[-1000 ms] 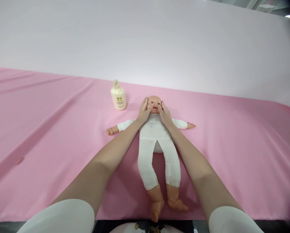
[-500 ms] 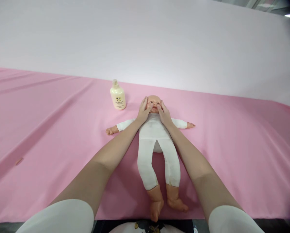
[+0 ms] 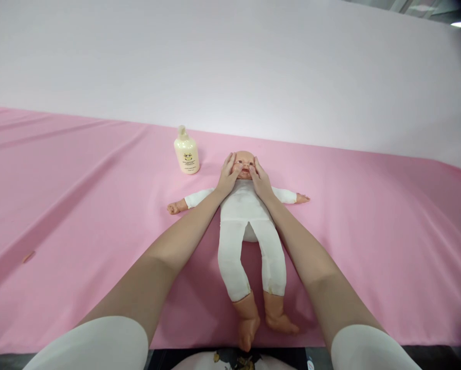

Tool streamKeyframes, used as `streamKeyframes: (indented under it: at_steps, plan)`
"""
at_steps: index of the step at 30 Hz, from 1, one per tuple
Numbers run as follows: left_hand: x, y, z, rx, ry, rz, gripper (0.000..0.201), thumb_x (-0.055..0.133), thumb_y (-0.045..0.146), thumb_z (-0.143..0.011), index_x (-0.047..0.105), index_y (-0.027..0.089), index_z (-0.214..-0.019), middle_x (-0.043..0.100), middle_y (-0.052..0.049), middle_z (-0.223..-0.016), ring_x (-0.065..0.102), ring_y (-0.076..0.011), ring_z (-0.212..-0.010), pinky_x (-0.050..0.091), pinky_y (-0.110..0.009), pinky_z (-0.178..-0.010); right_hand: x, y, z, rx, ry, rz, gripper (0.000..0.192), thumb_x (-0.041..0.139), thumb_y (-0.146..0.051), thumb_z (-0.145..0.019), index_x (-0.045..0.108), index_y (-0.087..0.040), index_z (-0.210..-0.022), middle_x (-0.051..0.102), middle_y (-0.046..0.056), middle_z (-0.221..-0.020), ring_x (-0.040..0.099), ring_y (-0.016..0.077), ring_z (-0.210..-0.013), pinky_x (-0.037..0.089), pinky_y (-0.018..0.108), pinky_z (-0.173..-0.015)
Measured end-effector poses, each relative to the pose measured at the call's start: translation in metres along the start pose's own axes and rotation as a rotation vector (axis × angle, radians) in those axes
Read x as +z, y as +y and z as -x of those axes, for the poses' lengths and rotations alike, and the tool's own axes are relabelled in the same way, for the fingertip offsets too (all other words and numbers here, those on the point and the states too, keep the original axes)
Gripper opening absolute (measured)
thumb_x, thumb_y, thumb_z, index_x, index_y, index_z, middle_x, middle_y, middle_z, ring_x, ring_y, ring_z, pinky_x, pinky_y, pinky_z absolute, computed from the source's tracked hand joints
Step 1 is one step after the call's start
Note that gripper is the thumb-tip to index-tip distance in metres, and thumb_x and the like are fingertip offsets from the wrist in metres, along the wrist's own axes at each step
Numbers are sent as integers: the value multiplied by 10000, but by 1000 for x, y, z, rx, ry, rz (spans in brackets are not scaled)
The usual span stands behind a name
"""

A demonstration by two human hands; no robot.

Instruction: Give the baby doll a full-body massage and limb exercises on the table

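Note:
A baby doll (image 3: 247, 203) in a white cloth body lies on its back, its head away from me and its bare feet at the near edge. Cupped against the head's left side is my left hand (image 3: 228, 176), its thumb on the cheek beside the mouth. My right hand (image 3: 261, 180) holds the other side the same way, thumb on that cheek. The fingers wrap along the sides of the head, and their undersides are hidden. Both forearms run along the doll's body, over its outstretched arms near the shoulders.
A cream pump bottle (image 3: 187, 154) with a dark printed label stands left of the doll's head. Beneath everything spreads a pink cloth (image 3: 99, 205) with creases at the left. A small brownish piece (image 3: 29, 257) lies far left. Behind rises a white surface (image 3: 230, 67).
Both hands stay on the doll's head, with hardly any visible movement. The whole view has shifted very slightly.

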State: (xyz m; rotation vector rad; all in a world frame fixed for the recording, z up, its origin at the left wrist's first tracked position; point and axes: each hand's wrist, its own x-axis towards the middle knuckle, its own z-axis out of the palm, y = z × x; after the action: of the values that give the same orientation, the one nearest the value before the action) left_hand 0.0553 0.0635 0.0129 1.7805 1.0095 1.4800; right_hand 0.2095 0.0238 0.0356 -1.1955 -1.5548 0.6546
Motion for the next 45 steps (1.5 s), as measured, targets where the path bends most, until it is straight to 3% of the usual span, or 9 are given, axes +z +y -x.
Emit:
streamKeyframes:
  at_steps: [4,8,11,18,21,27,31,38,45]
  plan:
    - [1,-1,0,-27,6,-3,789,482,684,-890,394,195,-1502,311,-125,-1610,246,-269,-1512,150,-441,-1266,1,2,0,47,18,0,946,384,-787,-855,306,-149,-1549,339,88,-1599,313,244,-1497,209,417,-1261]
    - [1,-3,-1,42,0,12,670,472,684,-894,551,236,-1386,351,-96,-1587,267,-272,-1502,187,-443,-1257,0,-1,-1,-55,-42,-19,811,359,-753,-891,424,-218,-1497,383,21,-1580,273,208,-1514,186,398,-1271]
    - [1,-3,-2,47,-5,28,621,484,676,-893,597,256,-1337,362,-81,-1578,272,-276,-1499,200,-445,-1253,-1,-4,-1,-64,-55,-19,814,362,-745,-894,466,-181,-1472,397,43,-1572,254,211,-1520,186,386,-1272]
    - [0,-1,0,-4,2,18,701,499,655,-896,443,257,-1471,320,-84,-1605,250,-264,-1510,159,-439,-1264,0,-3,1,34,5,-13,856,414,-728,-883,299,-206,-1553,326,42,-1609,309,215,-1498,204,411,-1263]
    - [0,-1,-1,-1,-2,13,710,497,661,-894,434,257,-1475,323,-84,-1604,253,-264,-1508,156,-441,-1264,0,-3,0,2,-8,-20,819,404,-705,-899,333,-202,-1540,340,40,-1604,297,208,-1503,195,395,-1266]
    - [1,-2,-1,37,-1,22,629,490,678,-887,589,261,-1347,359,-83,-1573,281,-277,-1492,205,-438,-1250,-1,-1,-3,-49,-60,-46,699,392,-676,-918,476,-249,-1464,404,-3,-1569,274,199,-1511,190,400,-1270]
    - [0,-1,-1,35,0,21,610,501,665,-889,582,274,-1350,359,-74,-1574,277,-279,-1494,194,-446,-1253,-1,0,-3,-54,-54,-19,721,374,-700,-913,459,-255,-1475,398,-5,-1573,273,195,-1511,190,399,-1270]
    - [0,1,0,-49,21,39,763,540,658,-871,375,251,-1495,328,-97,-1601,269,-275,-1499,164,-443,-1260,-1,-6,1,39,-7,10,877,404,-743,-879,294,-194,-1555,320,58,-1612,300,225,-1501,195,408,-1265]
    - [-2,6,2,27,-19,-10,642,478,635,-914,469,271,-1443,325,-77,-1601,250,-261,-1508,174,-439,-1255,-1,-2,-1,-81,-29,-4,772,375,-711,-910,389,-230,-1514,386,33,-1581,348,195,-1475,217,388,-1260]
